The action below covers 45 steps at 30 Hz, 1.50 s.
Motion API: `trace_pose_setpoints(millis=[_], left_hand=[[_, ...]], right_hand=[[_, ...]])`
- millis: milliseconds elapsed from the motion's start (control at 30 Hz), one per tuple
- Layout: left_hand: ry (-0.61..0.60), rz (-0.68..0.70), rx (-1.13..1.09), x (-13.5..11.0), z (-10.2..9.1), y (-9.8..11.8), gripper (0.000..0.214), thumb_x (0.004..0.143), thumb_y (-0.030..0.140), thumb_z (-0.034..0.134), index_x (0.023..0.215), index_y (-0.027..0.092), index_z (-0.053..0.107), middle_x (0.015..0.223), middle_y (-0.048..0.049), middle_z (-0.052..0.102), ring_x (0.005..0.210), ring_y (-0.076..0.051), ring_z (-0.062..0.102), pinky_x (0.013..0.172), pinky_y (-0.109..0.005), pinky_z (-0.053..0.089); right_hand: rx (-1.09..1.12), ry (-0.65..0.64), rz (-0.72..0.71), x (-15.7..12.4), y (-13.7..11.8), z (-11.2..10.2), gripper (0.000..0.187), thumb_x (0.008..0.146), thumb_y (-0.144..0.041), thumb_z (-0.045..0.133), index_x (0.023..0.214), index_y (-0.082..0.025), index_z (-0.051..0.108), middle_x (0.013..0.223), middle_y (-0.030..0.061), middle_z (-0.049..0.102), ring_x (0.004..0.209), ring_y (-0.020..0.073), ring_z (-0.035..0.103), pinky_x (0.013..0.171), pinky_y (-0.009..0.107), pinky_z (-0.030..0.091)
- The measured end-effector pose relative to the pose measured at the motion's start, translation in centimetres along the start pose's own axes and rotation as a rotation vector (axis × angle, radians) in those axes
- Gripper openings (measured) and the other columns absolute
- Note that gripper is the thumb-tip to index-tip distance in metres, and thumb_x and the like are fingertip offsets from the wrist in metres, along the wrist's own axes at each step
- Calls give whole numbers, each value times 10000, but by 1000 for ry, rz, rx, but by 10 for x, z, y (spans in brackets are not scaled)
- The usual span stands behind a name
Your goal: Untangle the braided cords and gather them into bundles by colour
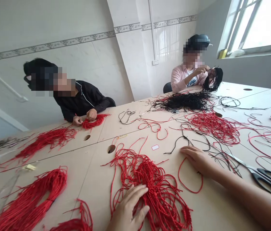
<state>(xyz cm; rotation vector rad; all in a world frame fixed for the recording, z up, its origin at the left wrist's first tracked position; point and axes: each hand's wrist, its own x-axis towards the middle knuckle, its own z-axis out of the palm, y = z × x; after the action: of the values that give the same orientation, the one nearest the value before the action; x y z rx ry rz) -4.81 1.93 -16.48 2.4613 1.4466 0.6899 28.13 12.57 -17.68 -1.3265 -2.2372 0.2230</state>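
Note:
A loose pile of red cords (150, 183) lies before me, with some braided ends at its lower right. My left hand (129, 205) rests on the pile's near left side, thumb and fingers apart, gripping nothing. Further right, my right hand (196, 162) lies palm down on the table, fingers stretched out. A thin red cord loop (179, 175) curves out from under that hand. Black cord pieces (184, 138) lie just beyond its fingers. Scissors (258, 173) with black handles lie to the right, beyond my forearm.
Red cord bundles (29, 205) lie at the left, another red heap (214, 128) and a black heap (185, 101) at the right. Across the table (92, 173), one person (85, 99) handles red cords and another person (188, 75) holds black cords. The tabletop has round holes.

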Motion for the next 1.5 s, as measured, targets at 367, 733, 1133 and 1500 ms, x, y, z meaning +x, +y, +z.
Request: trace_pose_setpoints(millis=[367,733,1133,1500], left_hand=[[219,-79,-85,1,-3,-5,276,874,395,614,1082,253,727,1046,-75,776,942,-214,744,828,-281,598],[262,-95,-192,0,-4,-16,245,849,419,652,999,258,760,937,-47,796,830,-171,761,760,-191,591],[181,-384,-733,24,-42,77,251,918,403,585,1125,312,693,1051,-12,764,1000,-157,704,875,-203,544],[173,-428,-1287,59,-67,125,218,920,357,608,1026,197,711,941,-34,720,895,-141,649,831,-232,516]], right_hand=[[-54,-104,-37,64,-4,4,209,962,-282,558,1108,-159,644,1137,86,655,1040,203,631,915,426,525],[111,-219,182,160,-8,18,304,958,-333,568,1218,-176,586,1250,98,585,1059,212,607,901,424,529],[1175,-451,204,54,-119,-56,446,851,-618,549,854,-173,518,781,18,611,751,114,602,742,251,504],[1662,-633,190,27,-143,-78,246,823,-348,756,875,-146,626,725,-20,602,671,45,527,641,154,401]])
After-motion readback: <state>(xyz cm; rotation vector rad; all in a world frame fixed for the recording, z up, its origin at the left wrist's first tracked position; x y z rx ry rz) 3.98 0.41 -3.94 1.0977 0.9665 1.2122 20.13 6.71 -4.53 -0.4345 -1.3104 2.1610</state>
